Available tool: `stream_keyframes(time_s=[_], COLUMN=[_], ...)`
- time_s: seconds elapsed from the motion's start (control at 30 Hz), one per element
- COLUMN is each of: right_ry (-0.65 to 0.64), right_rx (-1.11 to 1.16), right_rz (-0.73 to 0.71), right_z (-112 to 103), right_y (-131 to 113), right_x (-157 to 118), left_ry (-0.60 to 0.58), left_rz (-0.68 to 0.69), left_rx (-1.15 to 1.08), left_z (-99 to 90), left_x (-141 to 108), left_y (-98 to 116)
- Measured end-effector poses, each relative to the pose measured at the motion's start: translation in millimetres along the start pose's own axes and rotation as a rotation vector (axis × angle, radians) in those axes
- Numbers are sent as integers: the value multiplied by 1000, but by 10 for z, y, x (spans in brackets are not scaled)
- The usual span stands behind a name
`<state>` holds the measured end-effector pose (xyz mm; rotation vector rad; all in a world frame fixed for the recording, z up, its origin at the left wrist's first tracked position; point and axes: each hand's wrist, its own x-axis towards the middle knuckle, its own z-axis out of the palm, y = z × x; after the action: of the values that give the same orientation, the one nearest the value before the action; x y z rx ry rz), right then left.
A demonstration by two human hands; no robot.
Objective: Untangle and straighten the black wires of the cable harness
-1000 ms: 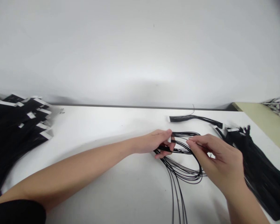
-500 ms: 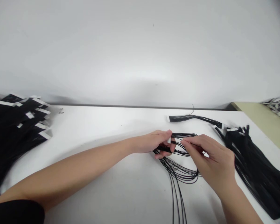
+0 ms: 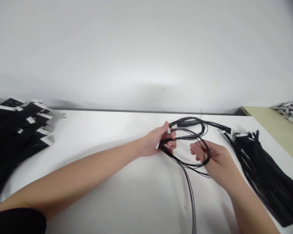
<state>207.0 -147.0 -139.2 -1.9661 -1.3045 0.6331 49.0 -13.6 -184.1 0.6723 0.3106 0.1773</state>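
Note:
My left hand [image 3: 158,140] is closed on a black wire harness [image 3: 197,134], its thumb on top and its fingers curled beneath. Small white connectors show at the thumb and below the palm, at the ends of the wire bunches. The wires spread to the right in wide loops, and several strands hang down toward the front of the table. My right hand [image 3: 213,159] is at the right side of these loops, with a loop crossing in front of it. Its fingers are loosely bent and apart, and nothing shows between the fingertips.
On the white table [image 3: 117,195], a pile of black harnesses with white connectors [image 3: 17,136] lies at the left. Another black bundle [image 3: 266,175] lies at the right, and one harness [image 3: 217,125] stretches behind my hands. More parts [image 3: 290,112] sit at the far right. A pale wall stands behind.
The wire loops have risen and opened into wider rings. My right hand's fingertips have come off the wires they were pinching. My left hand has tilted and still grips the harness.

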Motion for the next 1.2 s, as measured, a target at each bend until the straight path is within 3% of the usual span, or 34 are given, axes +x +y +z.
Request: stream_keyframes(time_s=[0.13, 0.23, 0.67, 0.9, 1.03, 1.2], right_ry=[-124, -149, -130, -11, 6, -158], right_rx=[22, 38, -23, -113, -6, 646], right_rz=[-99, -150, -243, -287, -101, 215], right_z=[184, 280, 377, 423, 327, 58], right_y=[-81, -95, 0, -2, -107, -125], right_x=[-48, -68, -52, -64, -109, -84], left_ry=[14, 14, 9, 13, 7, -15], left_rz=[-10, -13, 8, 11, 15, 25], left_rx=[12, 49, 115, 104, 50, 4], left_z=[17, 30, 39, 24, 18, 22], left_x=[0, -12, 4, 13, 20, 20], left_y=[-7, -7, -39, -49, -44, -33])
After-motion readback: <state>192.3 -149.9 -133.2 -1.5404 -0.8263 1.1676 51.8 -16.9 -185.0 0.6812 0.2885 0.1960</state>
